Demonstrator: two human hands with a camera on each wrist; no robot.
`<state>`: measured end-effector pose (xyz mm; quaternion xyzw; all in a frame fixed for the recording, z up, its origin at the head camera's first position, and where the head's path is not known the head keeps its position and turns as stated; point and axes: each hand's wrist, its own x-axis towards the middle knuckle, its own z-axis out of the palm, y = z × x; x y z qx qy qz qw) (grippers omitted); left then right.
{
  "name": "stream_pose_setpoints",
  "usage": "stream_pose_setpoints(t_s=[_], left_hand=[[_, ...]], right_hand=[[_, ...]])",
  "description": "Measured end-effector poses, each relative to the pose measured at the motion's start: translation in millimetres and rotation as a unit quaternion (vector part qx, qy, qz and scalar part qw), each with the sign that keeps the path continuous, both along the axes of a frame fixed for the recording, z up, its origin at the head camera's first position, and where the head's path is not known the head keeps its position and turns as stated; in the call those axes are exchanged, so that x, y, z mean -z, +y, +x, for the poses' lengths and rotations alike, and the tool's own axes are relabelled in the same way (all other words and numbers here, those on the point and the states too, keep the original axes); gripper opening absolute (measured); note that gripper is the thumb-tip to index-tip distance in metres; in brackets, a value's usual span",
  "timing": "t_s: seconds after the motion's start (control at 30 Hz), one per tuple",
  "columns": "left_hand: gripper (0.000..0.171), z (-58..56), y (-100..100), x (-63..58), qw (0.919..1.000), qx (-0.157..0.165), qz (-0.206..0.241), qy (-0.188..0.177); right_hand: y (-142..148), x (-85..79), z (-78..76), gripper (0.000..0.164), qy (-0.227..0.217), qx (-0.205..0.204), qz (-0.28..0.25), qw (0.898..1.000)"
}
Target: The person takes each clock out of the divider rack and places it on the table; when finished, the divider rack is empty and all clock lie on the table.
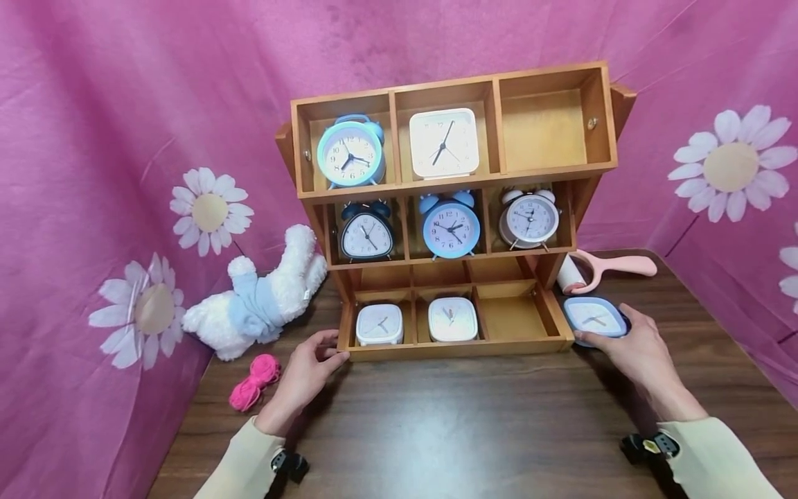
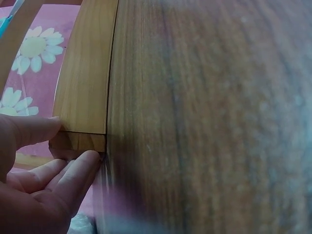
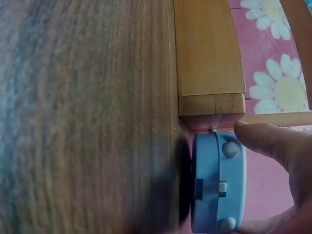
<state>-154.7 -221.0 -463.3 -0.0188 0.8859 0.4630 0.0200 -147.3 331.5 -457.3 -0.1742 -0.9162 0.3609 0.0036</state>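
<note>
A wooden display shelf [image 1: 455,352] with three tiers of compartments stands on the table and carries several alarm clocks. My left hand [image 1: 305,374] holds its lower left front corner, thumb and fingertips on either side of the end [image 2: 78,142]. Beside the lower right end, my right hand [image 1: 639,353] grips a blue rounded-square alarm clock [image 1: 595,317], its dial facing up. In the right wrist view, the underside of this blue clock [image 3: 219,183] shows its round feet, close to the shelf's end. The bottom right compartment [image 1: 511,315] and the top right compartment [image 1: 542,132] hold no clock.
A pink-handled lint roller [image 1: 617,265] lies behind the blue clock. At the left are a white plush toy [image 1: 255,305] in a blue top and a pink yarn skein [image 1: 254,382]. A pink flowered curtain [image 1: 156,83] hangs behind and along both sides.
</note>
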Motion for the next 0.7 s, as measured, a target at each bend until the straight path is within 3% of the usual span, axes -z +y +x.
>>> stream_pose_setpoints(t_s=[0.47,0.7], left_hand=[[0.042,-1.8,-1,-0.5,0.9999,0.003,-0.008,-0.007],[0.042,-2.3,-3,-1.5,0.9999,0.003,-0.014,-0.009]], right_hand=[[-2,-13.9,7.7,0.118,0.025,0.004,-0.002,1.0],[-12,-19.8,15.0,0.115,0.064,-0.012,0.011,0.998]])
